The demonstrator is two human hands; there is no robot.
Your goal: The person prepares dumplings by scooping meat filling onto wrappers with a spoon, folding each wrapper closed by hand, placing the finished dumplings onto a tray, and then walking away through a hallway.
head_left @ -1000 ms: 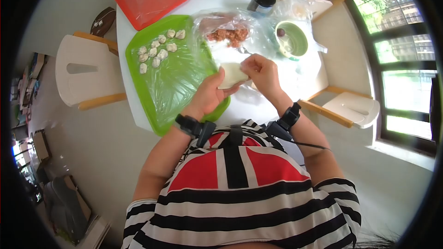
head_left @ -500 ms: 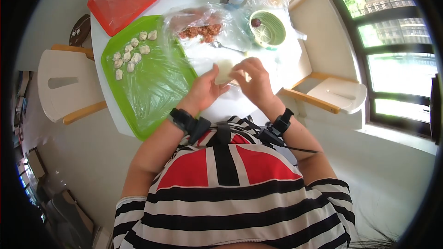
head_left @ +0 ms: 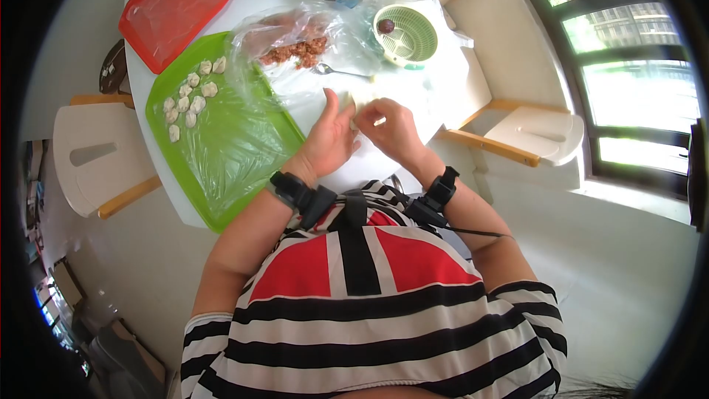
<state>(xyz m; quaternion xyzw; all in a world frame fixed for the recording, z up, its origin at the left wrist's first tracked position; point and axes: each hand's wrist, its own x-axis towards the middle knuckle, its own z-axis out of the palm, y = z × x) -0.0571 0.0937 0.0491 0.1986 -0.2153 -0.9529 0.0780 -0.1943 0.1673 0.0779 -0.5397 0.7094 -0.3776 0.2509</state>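
At the centre, the left hand (head_left: pixel 330 142) has its thumb standing away from its fingers; whether it grips is not determinable. The right hand (head_left: pixel 391 129) is narrow, apparently pinching the edge of a pale wrapper (head_left: pixel 361 101), held between both hands, presumably so its edge can be worked. Left of centre, film (head_left: pixel 247 140) covers the green tray (head_left: pixel 185 174), probably against sticking; dumplings (head_left: pixel 197 104) sit apart at its far end. Upper centre: spoon (head_left: pixel 323 69) beside filling (head_left: pixel 299 52), likely for easy reach. Upper left: red tray (head_left: pixel 196 32).
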